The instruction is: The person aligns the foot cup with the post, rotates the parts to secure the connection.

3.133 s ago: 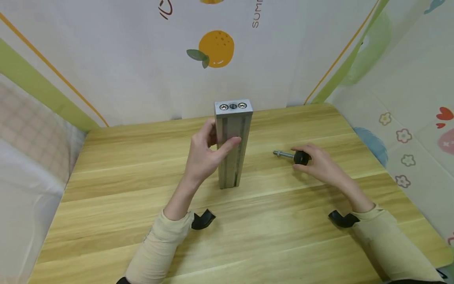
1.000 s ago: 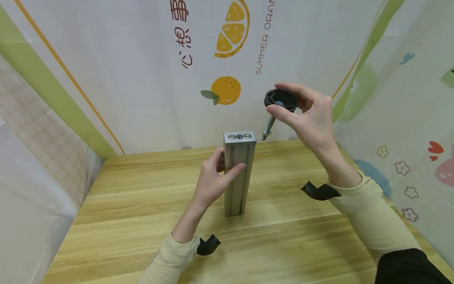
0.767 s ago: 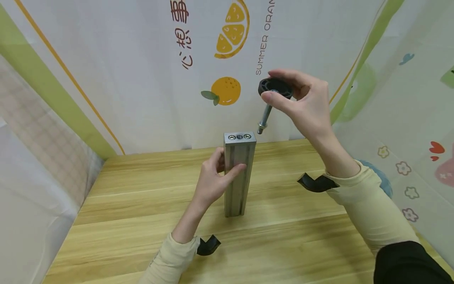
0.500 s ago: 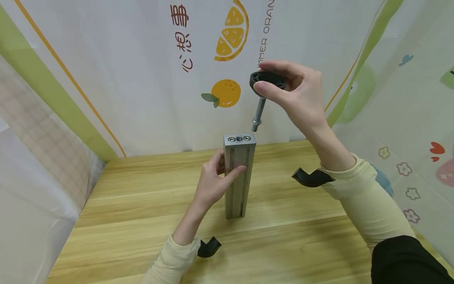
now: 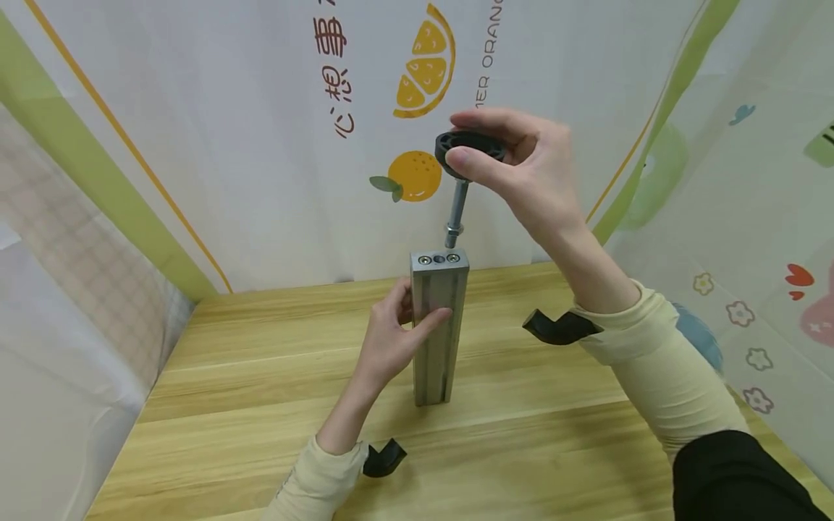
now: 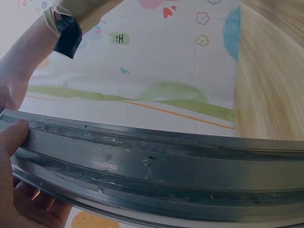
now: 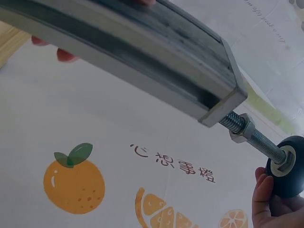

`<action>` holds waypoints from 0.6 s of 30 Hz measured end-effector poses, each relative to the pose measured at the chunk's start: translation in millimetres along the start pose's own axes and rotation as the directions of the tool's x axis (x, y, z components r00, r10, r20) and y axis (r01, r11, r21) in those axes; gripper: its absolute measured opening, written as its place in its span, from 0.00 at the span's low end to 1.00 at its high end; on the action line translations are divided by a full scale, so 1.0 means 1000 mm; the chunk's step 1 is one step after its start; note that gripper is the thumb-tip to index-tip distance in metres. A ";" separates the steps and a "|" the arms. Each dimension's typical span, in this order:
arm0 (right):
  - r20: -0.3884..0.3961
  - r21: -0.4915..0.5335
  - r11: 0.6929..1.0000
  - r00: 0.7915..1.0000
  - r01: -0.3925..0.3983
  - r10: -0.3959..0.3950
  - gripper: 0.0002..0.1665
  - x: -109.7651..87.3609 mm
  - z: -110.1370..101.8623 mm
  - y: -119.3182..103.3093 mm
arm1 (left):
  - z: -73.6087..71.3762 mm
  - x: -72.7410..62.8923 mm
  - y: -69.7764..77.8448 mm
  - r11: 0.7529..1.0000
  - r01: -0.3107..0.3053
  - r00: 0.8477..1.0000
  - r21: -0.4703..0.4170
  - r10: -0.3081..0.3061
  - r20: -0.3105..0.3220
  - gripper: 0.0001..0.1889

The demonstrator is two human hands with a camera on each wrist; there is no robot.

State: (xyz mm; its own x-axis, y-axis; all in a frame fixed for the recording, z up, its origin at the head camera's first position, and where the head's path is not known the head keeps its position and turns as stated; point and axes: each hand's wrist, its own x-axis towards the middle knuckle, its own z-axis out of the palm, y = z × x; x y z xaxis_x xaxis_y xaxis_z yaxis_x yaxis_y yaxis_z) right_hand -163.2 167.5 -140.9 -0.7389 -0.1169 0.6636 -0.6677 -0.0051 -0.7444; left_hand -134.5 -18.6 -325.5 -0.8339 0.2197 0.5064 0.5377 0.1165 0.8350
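Note:
An aluminium profile [image 5: 433, 369] stands upright on the table, topped by an end plate [image 5: 422, 268] with two screws and a hole between them. My left hand [image 5: 391, 336] grips it from the left, thumb across the front face. Over the top, my right hand [image 5: 534, 170] pinches the black round base of a levelling foot [image 5: 459, 206], base up and threaded stud down. The stud carries a hex nut [image 7: 242, 128]. Its tip is at the end plate, slightly right of the hole in the head view; I cannot tell whether they touch.
The wooden table [image 5: 260, 376] runs back to a printed curtain [image 5: 274, 181]. More printed cloth [image 5: 691, 217] hangs along the right side. Black curved pieces [image 5: 560, 327] stick out from both wrists.
My right hand picked the levelling foot up from the table, lifted it base up, and brought it leftward over the profile's end plate. The left hand keeps holding the profile.

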 end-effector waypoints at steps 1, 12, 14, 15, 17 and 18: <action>0.008 0.003 1.000 1.000 -0.002 0.002 0.22 0.000 0.001 -0.001 | 0.000 0.000 0.000 1.000 -0.006 1.000 0.002 0.006 0.000 0.20; 0.082 0.011 1.000 0.996 0.018 -0.019 0.23 -0.005 0.012 -0.005 | 0.000 0.000 -0.001 1.000 -0.006 1.000 0.010 0.006 0.000 0.20; 0.092 0.008 1.000 0.996 0.022 -0.023 0.23 -0.006 0.012 -0.004 | 0.000 0.000 -0.002 1.000 -0.009 1.000 0.012 0.009 -0.001 0.20; 0.095 0.005 1.000 0.995 0.024 -0.025 0.23 -0.006 0.012 -0.004 | 0.000 0.000 -0.002 1.000 -0.012 1.000 0.013 0.012 -0.001 0.20; 0.098 -0.007 1.000 0.995 0.029 -0.028 0.23 -0.007 0.013 -0.004 | 0.000 0.000 -0.002 1.000 -0.016 1.000 0.012 0.016 0.001 0.20; 0.099 -0.012 0.999 0.995 0.030 -0.028 0.23 -0.007 0.013 -0.004 | 0.000 0.000 -0.001 1.000 -0.019 1.000 0.011 0.019 0.002 0.19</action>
State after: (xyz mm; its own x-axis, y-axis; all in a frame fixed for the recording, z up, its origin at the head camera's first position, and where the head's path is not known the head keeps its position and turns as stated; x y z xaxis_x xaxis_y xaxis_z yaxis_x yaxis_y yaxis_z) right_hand -154.3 155.7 -143.4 -0.7072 -0.2141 0.6738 -0.6903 0.0033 -0.7235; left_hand -134.9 -18.5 -326.7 -0.8230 0.2239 0.5220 0.5551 0.1228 0.8226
